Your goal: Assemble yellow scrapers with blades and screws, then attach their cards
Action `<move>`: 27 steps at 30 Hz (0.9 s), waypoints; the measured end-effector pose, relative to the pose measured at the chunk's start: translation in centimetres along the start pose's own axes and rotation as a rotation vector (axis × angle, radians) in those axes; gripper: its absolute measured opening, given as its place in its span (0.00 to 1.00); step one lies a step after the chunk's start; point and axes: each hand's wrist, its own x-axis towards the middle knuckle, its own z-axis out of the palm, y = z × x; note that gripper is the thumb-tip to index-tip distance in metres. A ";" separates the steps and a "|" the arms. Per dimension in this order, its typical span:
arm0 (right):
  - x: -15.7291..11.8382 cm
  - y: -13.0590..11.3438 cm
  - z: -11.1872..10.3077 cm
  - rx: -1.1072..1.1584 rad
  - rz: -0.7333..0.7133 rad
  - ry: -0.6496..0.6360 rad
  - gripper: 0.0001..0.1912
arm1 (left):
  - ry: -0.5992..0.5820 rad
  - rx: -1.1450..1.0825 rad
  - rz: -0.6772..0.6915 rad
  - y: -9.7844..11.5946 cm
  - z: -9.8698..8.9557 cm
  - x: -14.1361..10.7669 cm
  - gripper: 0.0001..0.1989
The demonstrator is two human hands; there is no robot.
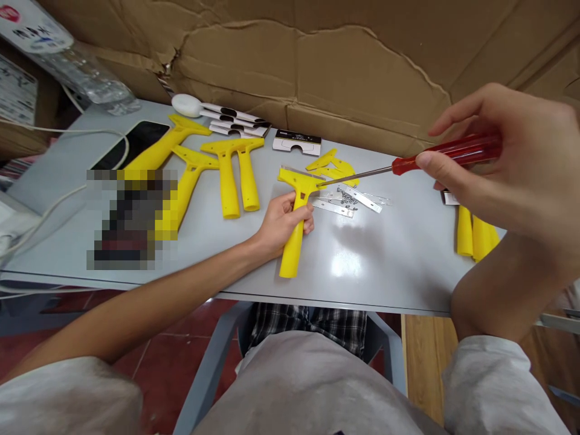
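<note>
My left hand [284, 225] grips the handle of a yellow plastic scraper [293, 241], whose wide head points up and away from me. My right hand [493, 163] holds a red-handled screwdriver [446, 152] above the table. Its thin steel shaft reaches across to the scraper's head, and the tip appears to meet it. Just right of the scraper lie several steel blade strips [333, 207] and a small pile of screws [348, 198]. Several other yellow scrapers [231, 175] lie to the left, and yellow scraper heads [333, 166] lie behind.
The grey table [399, 266] also holds yellow handles [475, 237] at right, a phone [131, 145], a white cable [58, 129], and white-and-black packaging [235, 118]. A pixelated patch [131, 217] hides part of the left side. Torn cardboard [308, 66] stands behind the table.
</note>
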 end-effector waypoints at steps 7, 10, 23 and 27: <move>-0.6 -0.1 -1.0 0.078 -0.222 -0.075 0.15 | -0.007 -0.031 -0.006 0.0 -0.1 0.0 0.14; -0.6 -0.2 -1.0 0.082 -0.280 -0.053 0.14 | -0.010 -0.023 0.000 0.0 -0.1 -0.1 0.14; -0.7 2.0 -1.6 0.129 -0.223 -0.012 0.14 | -0.076 0.023 -0.015 0.8 0.1 -0.1 0.13; -2.8 4.6 -1.3 0.172 -0.083 0.040 0.12 | -0.093 0.052 -0.026 1.3 -0.2 -0.1 0.13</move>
